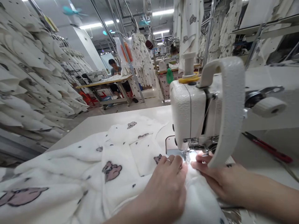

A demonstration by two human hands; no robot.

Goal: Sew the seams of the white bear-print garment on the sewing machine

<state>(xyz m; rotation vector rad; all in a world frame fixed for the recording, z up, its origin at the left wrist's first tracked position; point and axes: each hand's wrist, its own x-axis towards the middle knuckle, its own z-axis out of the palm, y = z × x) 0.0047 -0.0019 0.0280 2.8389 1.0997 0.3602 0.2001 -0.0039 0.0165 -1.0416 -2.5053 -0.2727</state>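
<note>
A white fleecy garment (119, 158) with brown bear figures and small dark spots spreads over the table, running up to the sewing machine (184, 112). My left hand (167, 183), a ring on one finger, presses curled fingers onto the cloth just left of the presser foot (186, 155). On the other side, my right hand (224, 179) grips the cloth edge beside the needle area, its fingertips partly hidden behind the machine's curved white guard (233, 109). A lamp lights the stitching spot brightly. Exactly where the needle meets the cloth I cannot make out.
Red-handled snips or tweezers (268, 147) lie right of the machine. White printed garments (30, 62) hang densely at left; more garments (142, 59) hang behind. A person (115, 68) sits at another sewing table (105, 81). Metal poles (130, 56) rise beyond my table.
</note>
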